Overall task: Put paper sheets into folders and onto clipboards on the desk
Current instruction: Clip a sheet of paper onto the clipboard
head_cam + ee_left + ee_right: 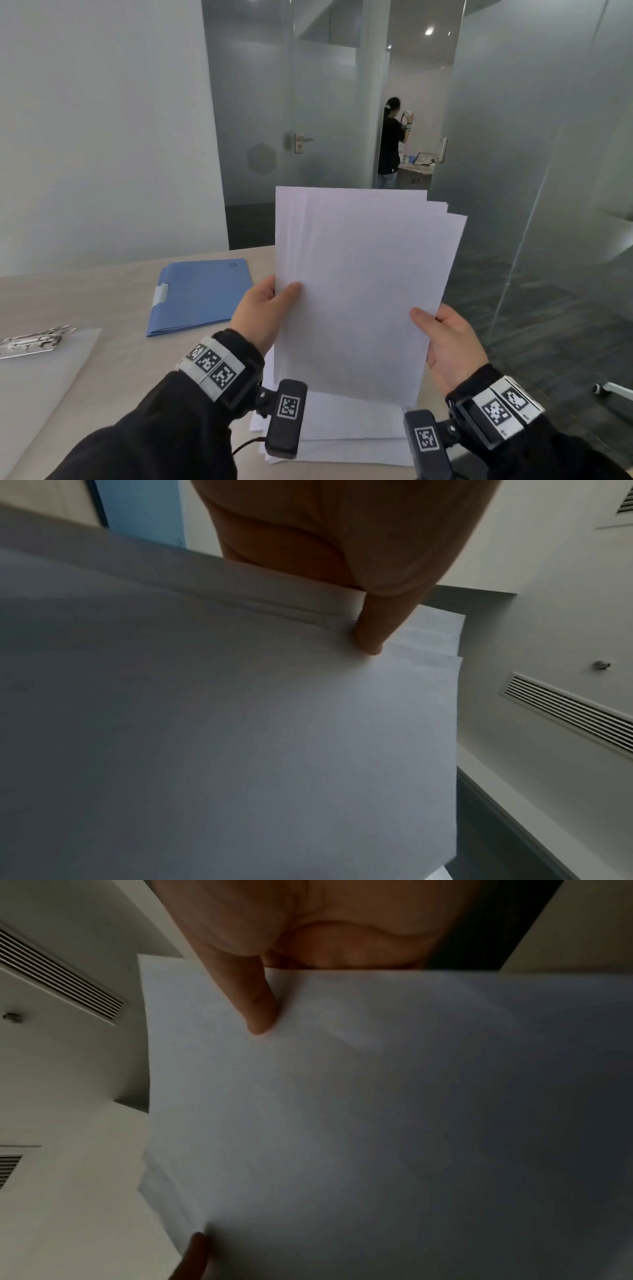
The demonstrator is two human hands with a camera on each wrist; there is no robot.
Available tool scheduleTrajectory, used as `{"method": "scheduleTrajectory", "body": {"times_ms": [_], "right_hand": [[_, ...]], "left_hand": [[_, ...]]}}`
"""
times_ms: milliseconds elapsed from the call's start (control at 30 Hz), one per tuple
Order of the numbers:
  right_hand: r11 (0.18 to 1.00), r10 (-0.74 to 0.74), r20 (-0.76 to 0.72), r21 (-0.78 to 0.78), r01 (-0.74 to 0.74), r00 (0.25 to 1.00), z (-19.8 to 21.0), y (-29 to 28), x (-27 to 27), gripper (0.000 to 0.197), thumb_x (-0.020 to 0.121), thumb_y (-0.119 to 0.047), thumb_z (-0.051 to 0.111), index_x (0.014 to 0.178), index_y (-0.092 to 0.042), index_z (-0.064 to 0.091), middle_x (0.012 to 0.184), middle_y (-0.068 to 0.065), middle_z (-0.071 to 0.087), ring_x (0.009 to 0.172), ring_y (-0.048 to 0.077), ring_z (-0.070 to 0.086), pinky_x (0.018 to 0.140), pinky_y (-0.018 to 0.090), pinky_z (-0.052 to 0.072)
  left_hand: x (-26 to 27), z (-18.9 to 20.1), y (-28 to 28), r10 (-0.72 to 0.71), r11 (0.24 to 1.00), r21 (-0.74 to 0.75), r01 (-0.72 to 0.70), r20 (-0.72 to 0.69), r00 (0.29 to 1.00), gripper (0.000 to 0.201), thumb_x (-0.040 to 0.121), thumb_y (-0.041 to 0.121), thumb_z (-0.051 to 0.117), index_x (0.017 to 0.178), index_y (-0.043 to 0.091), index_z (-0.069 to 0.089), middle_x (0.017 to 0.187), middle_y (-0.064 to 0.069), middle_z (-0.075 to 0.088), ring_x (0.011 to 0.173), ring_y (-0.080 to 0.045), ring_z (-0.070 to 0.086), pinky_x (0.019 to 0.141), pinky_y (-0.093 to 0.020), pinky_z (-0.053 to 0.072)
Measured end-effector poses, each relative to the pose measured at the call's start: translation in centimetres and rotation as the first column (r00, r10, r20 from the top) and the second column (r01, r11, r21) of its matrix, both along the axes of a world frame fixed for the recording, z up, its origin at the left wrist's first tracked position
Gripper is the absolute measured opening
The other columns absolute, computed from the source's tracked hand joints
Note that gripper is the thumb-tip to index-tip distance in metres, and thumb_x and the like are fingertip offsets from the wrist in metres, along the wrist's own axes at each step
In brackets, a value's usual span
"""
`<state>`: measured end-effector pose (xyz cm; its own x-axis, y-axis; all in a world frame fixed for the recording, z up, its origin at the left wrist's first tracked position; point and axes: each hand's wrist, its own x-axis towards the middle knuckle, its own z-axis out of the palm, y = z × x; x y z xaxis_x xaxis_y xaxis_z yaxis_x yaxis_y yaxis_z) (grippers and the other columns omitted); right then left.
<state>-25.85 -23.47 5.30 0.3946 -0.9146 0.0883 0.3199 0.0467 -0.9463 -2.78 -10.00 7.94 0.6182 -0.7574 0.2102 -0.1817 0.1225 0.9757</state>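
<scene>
Both hands hold a fanned sheaf of paper upright above the desk.

The left hand point(262, 308) pinches the sheaf point(363, 291) at its left edge, thumb on the front face; the right hand point(448, 342) pinches the right edge likewise. The sheaf stands above a loose paper pile point(342, 431) on the desk point(130, 370). Left of the sheaf lies a closed blue folder point(202, 294); farther left, a clipboard point(44, 363). Risk: the top edges are staggered, so a slackened pinch could let sheets slide out; an unsquared sheaf may snag when it goes into the folder.
</scene>
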Motion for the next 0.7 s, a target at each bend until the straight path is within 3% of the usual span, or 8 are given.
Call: {"method": "scheduleTrajectory", "body": {"times_ms": [100,233,267,400,567,700], "right_hand": [[0.999,0.033,0.008,-0.002,-0.033,0.999,-0.6,0.3,-0.5,0.019,0.084,-0.008,0.066,0.102,-0.003,0.069,0.102,0.02,0.075,0.09,0.034,0.072,0.082,0.045,0.056],[0.993,0.115,-0.034,0.018,-0.115,0.993,-2.3,0.9,-1.0,0.05,0.055,-0.034,0.087,0.097,-0.01,0.075,0.104,0.018,0.075,0.092,0.032,0.072,0.082,0.044,0.056],[0.99,0.137,-0.041,0.031,-0.135,0.99,-2.6,1.0,-1.1,0.049,0.054,-0.034,0.088,0.097,-0.012,0.076,0.105,0.018,0.075,0.091,0.032,0.073,0.079,0.043,0.056],[0.987,0.155,-0.08,0.057,-0.151,0.985,-2.6,1.9,-1.2,0.02,0.087,-0.006,0.064,0.105,-0.006,0.071,0.101,0.019,0.076,0.084,0.03,0.074,0.073,0.042,0.055],[0.986,0.168,-0.163,0.026,-0.166,0.972,-1.8,2.6,-0.6,0.02,0.091,-0.005,0.061,0.106,-0.008,0.072,0.104,0.018,0.075,0.096,0.036,0.071,0.086,0.049,0.055],[0.959,0.255,-0.326,-0.038,-0.282,0.91,-1.6,4.3,1.2,0.02,0.094,-0.011,0.057,0.107,-0.016,0.072,0.101,0.003,0.078,0.093,0.02,0.073,0.084,0.037,0.055]], "left_hand": [[-0.7,-0.9,0.4,-0.076,0.997,-0.005,0.076,-0.006,0.997,0.021,0.087,0.04,0.062,0.101,0.027,0.073,0.101,0.003,0.077,0.097,-0.021,0.072,0.089,-0.043,0.055],[-1.9,-3.6,0.8,-0.117,0.992,0.037,0.119,-0.033,0.993,0.023,0.091,0.04,0.059,0.103,0.026,0.072,0.102,0.003,0.077,0.096,-0.019,0.072,0.088,-0.041,0.055],[-2.2,-4.1,0.8,-0.119,0.992,0.043,0.121,-0.039,0.992,0.022,0.093,0.038,0.057,0.104,0.026,0.071,0.101,0.003,0.077,0.095,-0.018,0.072,0.087,-0.04,0.055],[-3.1,-5.0,0.8,-0.12,0.99,0.076,0.122,-0.037,0.992,0.019,0.095,0.033,0.056,0.104,0.025,0.07,0.099,0.006,0.077,0.093,-0.015,0.073,0.087,-0.038,0.055],[-2.5,-4.6,1.6,-0.073,0.995,0.059,0.078,-0.093,0.993,0.02,0.098,0.025,0.054,0.1,0.017,0.072,0.097,-0.006,0.078,0.093,-0.029,0.072,0.084,-0.043,0.057],[-0.6,-3.5,3.6,-0.007,1.0,0.006,0.008,-0.225,0.974,0.021,0.099,0.019,0.051,0.104,0.012,0.071,0.1,-0.009,0.077,0.09,-0.025,0.071,0.081,-0.04,0.055]]}}
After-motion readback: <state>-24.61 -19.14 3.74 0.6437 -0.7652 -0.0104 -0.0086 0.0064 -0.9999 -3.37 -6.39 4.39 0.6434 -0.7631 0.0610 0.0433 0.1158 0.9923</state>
